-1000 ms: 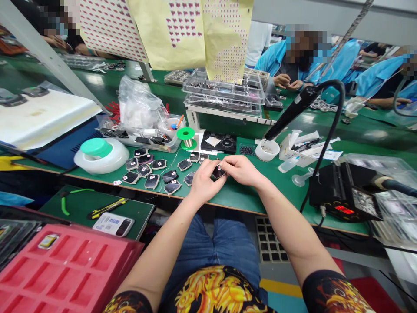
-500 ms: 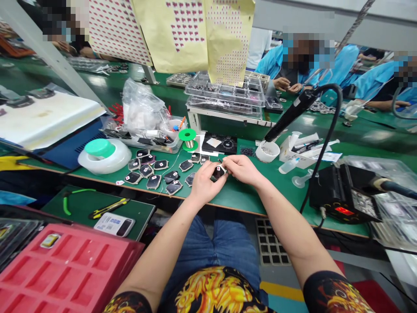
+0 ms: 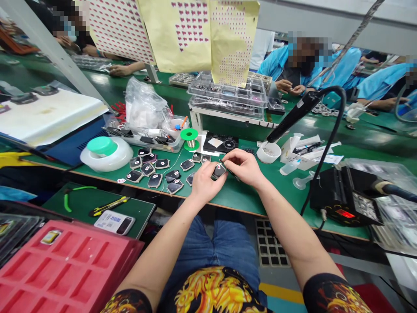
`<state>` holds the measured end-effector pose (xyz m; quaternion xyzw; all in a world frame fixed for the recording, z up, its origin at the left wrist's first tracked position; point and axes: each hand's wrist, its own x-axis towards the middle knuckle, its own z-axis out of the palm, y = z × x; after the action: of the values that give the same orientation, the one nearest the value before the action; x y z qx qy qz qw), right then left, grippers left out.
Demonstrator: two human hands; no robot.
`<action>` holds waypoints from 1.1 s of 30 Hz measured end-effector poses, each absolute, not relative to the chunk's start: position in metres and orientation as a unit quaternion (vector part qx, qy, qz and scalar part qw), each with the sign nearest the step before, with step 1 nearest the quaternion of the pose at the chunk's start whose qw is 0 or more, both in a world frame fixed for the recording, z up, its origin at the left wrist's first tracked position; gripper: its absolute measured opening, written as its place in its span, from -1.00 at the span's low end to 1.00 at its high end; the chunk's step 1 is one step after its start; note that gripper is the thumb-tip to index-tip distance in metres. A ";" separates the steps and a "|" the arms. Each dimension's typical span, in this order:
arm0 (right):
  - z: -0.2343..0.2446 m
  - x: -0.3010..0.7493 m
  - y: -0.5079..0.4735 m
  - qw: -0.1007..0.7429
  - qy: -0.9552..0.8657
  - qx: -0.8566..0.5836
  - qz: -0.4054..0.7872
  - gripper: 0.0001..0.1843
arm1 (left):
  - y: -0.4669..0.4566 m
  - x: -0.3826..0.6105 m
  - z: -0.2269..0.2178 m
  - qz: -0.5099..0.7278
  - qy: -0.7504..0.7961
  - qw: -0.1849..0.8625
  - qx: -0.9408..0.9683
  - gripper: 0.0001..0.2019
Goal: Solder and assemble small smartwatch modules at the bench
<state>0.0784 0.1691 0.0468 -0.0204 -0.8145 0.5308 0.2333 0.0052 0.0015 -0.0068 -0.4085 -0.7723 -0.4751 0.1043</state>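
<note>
My left hand [image 3: 206, 181] is closed around a smartwatch case [image 3: 218, 171] with a dark face and a small white-and-red sticker, just above the bench's front edge. Close on its right, my right hand [image 3: 243, 167] pinches a thin dark tool [image 3: 235, 175], whose exact kind I cannot make out; its upper end pokes out beside the watch case. Whether the tool touches the case is unclear. Several similar watch cases [image 3: 155, 180] with stickers lie on the green bench left of my hands.
Behind my hands stand a solder wire spool [image 3: 189, 140] and a white cup [image 3: 269, 152]. A soldering iron [image 3: 293, 116] slants above the cup; its black station [image 3: 342, 195] is at right. At left are a white round container [image 3: 106, 161] and a red foam tray [image 3: 68, 265]. Co-workers sit opposite.
My right hand has turned and drawn slightly away from the watch case, so more of the dark tool shows. My left hand keeps its hold. Across the bench at upper left, another person's hand has appeared.
</note>
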 end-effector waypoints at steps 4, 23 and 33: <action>0.049 0.080 0.166 0.244 -0.830 0.020 0.501 -0.87 | 0.002 0.006 -0.008 -0.450 -0.792 0.119 -0.395 -0.91; 0.043 0.075 0.183 0.263 -0.877 -0.100 0.391 -0.74 | 0.005 0.009 -0.003 -0.462 -0.788 0.111 -0.392 -0.79; 0.033 0.068 0.186 0.003 -0.831 -0.099 0.547 -0.43 | 0.004 0.007 -0.005 -0.490 -0.765 0.135 -0.397 -0.76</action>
<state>0.0684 0.1865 0.0326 -0.0986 -0.8314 0.5469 0.0031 0.0068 0.0043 -0.0046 -0.3965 -0.7647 -0.4898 0.1347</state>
